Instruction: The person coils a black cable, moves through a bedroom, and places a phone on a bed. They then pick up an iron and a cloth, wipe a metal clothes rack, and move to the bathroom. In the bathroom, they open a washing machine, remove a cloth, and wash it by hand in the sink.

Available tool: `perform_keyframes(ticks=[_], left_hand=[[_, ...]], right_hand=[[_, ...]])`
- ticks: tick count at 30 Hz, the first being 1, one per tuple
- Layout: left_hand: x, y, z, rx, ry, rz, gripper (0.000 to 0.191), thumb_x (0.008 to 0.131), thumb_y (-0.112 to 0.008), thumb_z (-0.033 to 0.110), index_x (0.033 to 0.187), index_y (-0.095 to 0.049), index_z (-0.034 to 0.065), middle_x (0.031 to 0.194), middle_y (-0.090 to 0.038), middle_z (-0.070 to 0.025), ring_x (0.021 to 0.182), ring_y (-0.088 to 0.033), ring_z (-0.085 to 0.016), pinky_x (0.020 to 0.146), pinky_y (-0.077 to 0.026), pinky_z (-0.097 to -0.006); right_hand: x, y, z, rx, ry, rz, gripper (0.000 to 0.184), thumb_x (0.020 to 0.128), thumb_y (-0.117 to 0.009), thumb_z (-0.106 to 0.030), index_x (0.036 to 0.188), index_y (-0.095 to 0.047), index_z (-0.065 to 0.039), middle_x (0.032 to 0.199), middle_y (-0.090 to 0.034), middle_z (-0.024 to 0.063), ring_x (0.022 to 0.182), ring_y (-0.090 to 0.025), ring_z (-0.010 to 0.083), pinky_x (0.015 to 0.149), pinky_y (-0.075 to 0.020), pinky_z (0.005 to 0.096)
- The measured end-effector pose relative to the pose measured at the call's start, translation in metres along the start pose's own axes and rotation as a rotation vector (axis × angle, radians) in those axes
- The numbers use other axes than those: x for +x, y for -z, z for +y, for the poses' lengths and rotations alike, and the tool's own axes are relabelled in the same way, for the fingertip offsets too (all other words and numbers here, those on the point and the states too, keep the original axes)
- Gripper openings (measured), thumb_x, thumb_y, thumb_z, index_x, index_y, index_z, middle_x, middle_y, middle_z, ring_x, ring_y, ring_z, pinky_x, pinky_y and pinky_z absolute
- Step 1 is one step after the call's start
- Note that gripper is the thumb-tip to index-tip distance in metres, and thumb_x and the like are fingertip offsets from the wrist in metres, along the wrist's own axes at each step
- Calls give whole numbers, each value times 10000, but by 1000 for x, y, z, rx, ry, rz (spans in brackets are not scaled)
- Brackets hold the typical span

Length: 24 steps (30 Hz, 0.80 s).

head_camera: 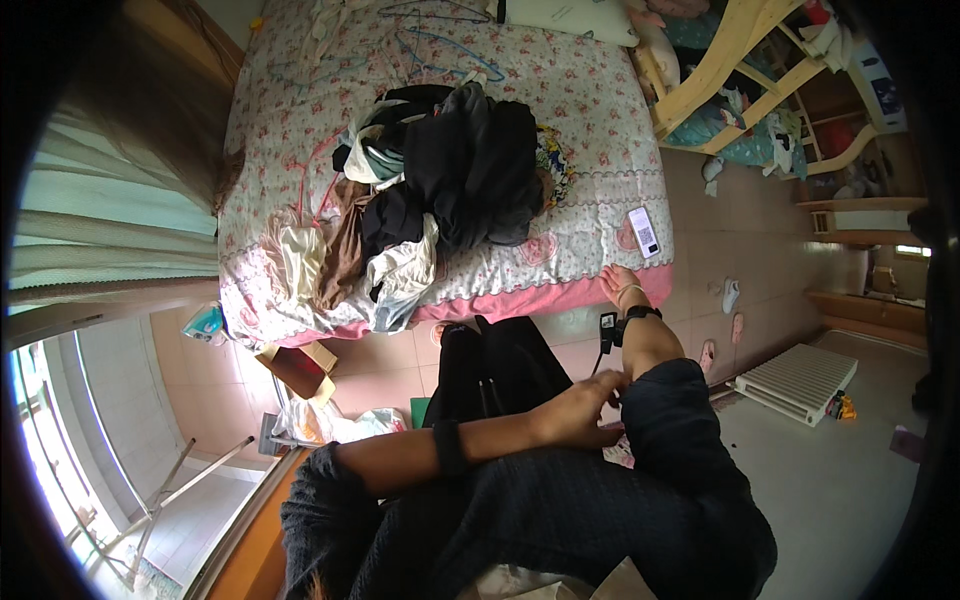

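Note:
My left hand reaches across my body to the rolled dark sleeve of my right arm; its fingers touch the sleeve's edge, and whether they pinch the cloth is not clear. Palm up and fingers loosely apart, my right hand is empty near the bed's pink edge. A device with a small screen is strapped at the right wrist. Just beyond that hand a phone with a lit screen lies on the floral bedspread. Dark clothes are heaped mid-bed, with a brown garment and a white garment beside them.
Blue clothes hangers lie at the bed's far side. A wooden bunk bed stands at the upper right. On the floor are an open cardboard box, plastic bags, shoes and a white radiator. A curtain hangs at left.

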<state>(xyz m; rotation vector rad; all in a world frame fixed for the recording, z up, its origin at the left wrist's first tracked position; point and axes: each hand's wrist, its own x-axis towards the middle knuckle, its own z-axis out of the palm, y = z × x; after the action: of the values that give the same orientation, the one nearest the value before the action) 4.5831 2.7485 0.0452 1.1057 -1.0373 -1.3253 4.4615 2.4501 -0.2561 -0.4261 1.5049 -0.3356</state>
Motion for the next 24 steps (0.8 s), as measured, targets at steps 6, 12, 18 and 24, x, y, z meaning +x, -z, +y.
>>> perform_keyframes(ticks=[6, 12, 18, 24], left_hand=[[-2, -10, -9, 132, -211, 117, 288, 669, -732, 122, 924, -624, 44, 870, -653, -131, 822, -645, -288, 719, -523, -357], [-12, -14, 1, -80, -141, 152, 209, 679, -713, 75, 868, -623, 67, 678, -638, -98, 637, -656, -273, 588, -513, -326], [-24, 1, -5, -60, -238, -120, 181, 743, -639, 11, 922, -615, 9, 738, -614, -129, 633, -610, -302, 586, -489, -320], [-62, 45, -19, -5, -150, -218, 169, 815, -594, 1, 980, -622, 20, 866, -649, -126, 721, -658, -274, 653, -516, -336]], right_hand=[[-10, -23, 13, -185, -50, -77, 332, 929, -524, -245, 1234, -477, -124, 1114, -591, 19, 953, -574, 178, 860, -493, 371], [-21, -56, 11, -218, -12, -111, 326, 929, -530, -228, 1224, -500, -94, 1186, -575, 44, 1049, -553, 185, 917, -467, 358], [-38, -92, 41, -836, 366, -177, 159, 834, -568, -85, 969, -645, -52, 774, -669, 81, 627, -629, 175, 484, -510, 305], [-97, -63, 109, -1927, 453, -859, 289, 823, -635, -336, 909, -621, -60, 746, -631, 64, 660, -589, 162, 547, -490, 329]])
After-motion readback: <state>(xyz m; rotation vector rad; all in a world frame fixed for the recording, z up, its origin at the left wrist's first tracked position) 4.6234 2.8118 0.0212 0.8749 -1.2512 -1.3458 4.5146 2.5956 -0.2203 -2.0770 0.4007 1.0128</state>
